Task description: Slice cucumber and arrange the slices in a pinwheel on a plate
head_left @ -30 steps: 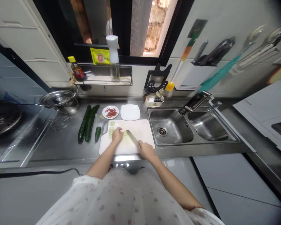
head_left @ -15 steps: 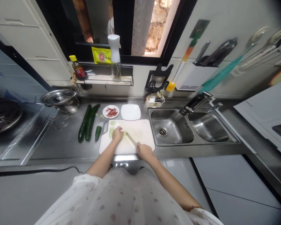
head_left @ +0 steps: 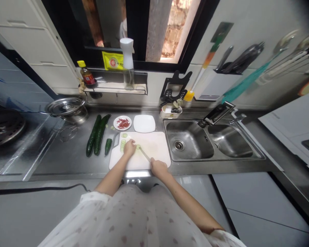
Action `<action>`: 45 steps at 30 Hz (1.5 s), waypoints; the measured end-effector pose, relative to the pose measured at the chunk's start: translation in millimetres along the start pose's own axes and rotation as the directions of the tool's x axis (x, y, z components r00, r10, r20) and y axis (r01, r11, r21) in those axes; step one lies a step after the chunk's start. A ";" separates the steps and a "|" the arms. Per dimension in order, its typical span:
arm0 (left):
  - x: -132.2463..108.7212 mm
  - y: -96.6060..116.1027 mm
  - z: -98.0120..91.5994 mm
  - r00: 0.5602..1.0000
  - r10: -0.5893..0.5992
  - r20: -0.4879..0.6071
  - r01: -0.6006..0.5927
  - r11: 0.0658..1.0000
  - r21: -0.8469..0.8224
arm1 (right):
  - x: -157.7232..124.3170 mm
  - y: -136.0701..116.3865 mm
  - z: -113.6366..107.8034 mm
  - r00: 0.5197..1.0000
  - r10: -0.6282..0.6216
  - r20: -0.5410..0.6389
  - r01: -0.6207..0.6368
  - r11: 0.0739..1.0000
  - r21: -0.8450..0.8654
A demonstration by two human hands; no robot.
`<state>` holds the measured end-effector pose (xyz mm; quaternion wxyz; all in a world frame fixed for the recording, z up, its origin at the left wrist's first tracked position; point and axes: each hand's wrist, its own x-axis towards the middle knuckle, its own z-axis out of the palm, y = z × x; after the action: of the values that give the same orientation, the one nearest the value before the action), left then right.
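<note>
My right hand (head_left: 158, 167) is wrapped around the handle of a knife (head_left: 145, 155), its blade slanting up and left over a white cutting board (head_left: 154, 142). At the blade's tip lies a pale green cucumber slice (head_left: 138, 146). Just left of that slice, my left hand (head_left: 129, 148) rests low over the board with fingers curled together; whatever is in them is hidden. More cucumber slices (head_left: 123, 141) sit in a column along the board's left side, partly behind my left hand. A short cucumber piece (head_left: 108, 146) lies on the counter beside the board.
Two whole cucumbers (head_left: 100, 134) lie further left, near a lidded steel pot (head_left: 69, 109). Behind the board stand a small plate (head_left: 115, 123) of chopped red pieces and a white square plate (head_left: 144, 123). A double sink (head_left: 188, 140) with a faucet (head_left: 216, 115) is to the right.
The view has shifted very slightly. At the knife's tip, the cucumber slice shows a little more fully, and the blade has tilted slightly. Both hands stay in nearly the same place.
</note>
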<state>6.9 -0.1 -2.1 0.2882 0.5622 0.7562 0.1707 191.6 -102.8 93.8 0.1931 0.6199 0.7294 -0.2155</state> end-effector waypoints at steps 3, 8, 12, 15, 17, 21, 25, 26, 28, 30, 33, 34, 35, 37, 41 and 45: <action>-0.1 0.1 -0.2 1.000 0.002 0.002 -0.002 1.000 0.007 | -1.4 -0.8 0.1 1.000 0.005 0.006 -0.005 1.000 -0.007; 0.5 -0.6 0.3 1.000 0.011 -0.004 -0.011 1.000 0.007 | -3.0 -2.4 3.3 1.000 0.005 -0.003 -0.005 1.000 0.004; 0.9 -0.8 0.2 1.000 0.011 -0.002 -0.011 1.000 0.006 | -1.9 -3.7 4.7 1.000 -0.004 -0.013 0.004 1.000 0.005; 0.5 -0.3 -0.2 1.000 0.008 0.001 -0.008 1.000 0.006 | 0.0 -4.4 2.3 1.000 0.000 0.003 0.000 1.000 0.001; 0.1 0.0 -0.4 1.000 0.006 0.001 -0.006 1.000 0.007 | 1.8 -4.6 0.1 1.000 -0.002 0.023 0.002 1.000 0.000; 0.0 -0.3 0.0 1.000 0.006 0.000 -0.006 1.000 0.007 | 7.4 -4.6 -1.6 1.000 -0.024 0.013 0.024 1.000 0.006; 1.0 -1.0 0.9 1.000 0.010 0.000 -0.010 1.000 0.007 | 13.5 -4.8 -0.2 0.998 -0.051 -0.028 0.052 0.999 0.006; 1.2 -1.0 0.9 1.000 0.008 0.001 -0.008 1.000 0.009 | 14.6 -4.7 0.1 0.998 -0.058 -0.032 0.058 0.998 0.005; 1.4 -0.6 0.7 1.000 0.002 0.005 -0.002 1.000 0.014 | 16.1 -4.4 0.5 0.997 -0.066 -0.036 0.066 0.998 0.003; 1.0 0.2 0.1 1.000 -0.002 0.010 0.002 1.000 0.014 | 16.9 -4.0 0.9 0.997 -0.065 -0.039 0.066 0.998 0.002; -0.3 1.5 -1.4 1.000 0.000 0.010 0.000 1.000 0.001 | 17.3 -3.6 1.5 0.997 -0.062 -0.038 0.062 0.998 0.013; -0.8 1.8 -1.9 1.000 0.001 0.009 -0.001 1.000 -0.001 | 17.4 -3.7 1.7 0.997 -0.063 -0.038 0.064 0.998 0.017; -1.2 2.0 -2.4 1.000 0.001 0.008 -0.001 1.000 -0.001 | 17.5 -3.9 1.7 0.997 -0.064 -0.040 0.064 0.998 0.020; -1.6 2.2 -3.0 1.000 0.003 0.013 -0.003 1.000 0.002 | 17.6 -4.6 1.5 0.997 -0.064 -0.044 0.065 0.998 0.020; -1.2 2.2 -3.5 1.000 0.001 0.024 -0.001 1.000 0.009 | 17.6 -6.3 0.2 0.997 -0.061 -0.038 0.061 0.998 0.012; -0.8 2.7 -3.8 1.000 -0.008 0.027 0.008 1.000 0.013 | 16.7 -6.0 -0.7 0.996 -0.068 -0.052 0.069 0.997 0.018</action>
<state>6.8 0.3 2.6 0.2957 0.5633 0.7554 0.1570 183.0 -89.6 85.7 0.1607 0.6018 0.7527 -0.2130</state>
